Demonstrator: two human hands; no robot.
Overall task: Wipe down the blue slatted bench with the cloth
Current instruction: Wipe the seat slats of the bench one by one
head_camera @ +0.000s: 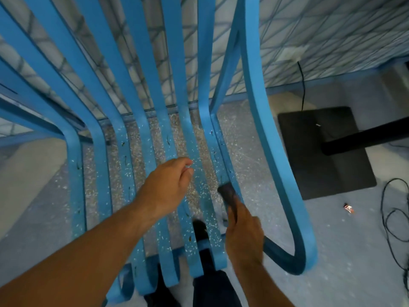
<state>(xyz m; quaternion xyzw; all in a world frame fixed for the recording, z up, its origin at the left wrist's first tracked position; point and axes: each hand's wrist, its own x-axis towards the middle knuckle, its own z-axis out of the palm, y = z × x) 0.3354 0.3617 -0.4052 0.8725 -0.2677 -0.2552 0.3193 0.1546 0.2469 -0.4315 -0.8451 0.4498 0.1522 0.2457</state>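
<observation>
At three o'clock a black square base plate point(309, 156) lies flat on the pale speckled floor point(332, 251), a black pole point(365, 138) rising from it. A thin cord point(303, 89) runs up the criss-cross patterned wall point(332, 29) at one o'clock. At four o'clock lie looped black cables point(382, 209) and, near them, a small crumpled wrapper point(349, 208).

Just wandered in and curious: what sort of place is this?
Probably an indoor lounge or café corner: a blue slatted bench, a black pedestal table base and a patterned wall.

No text, label, brand or number can be read anywhere.
</observation>
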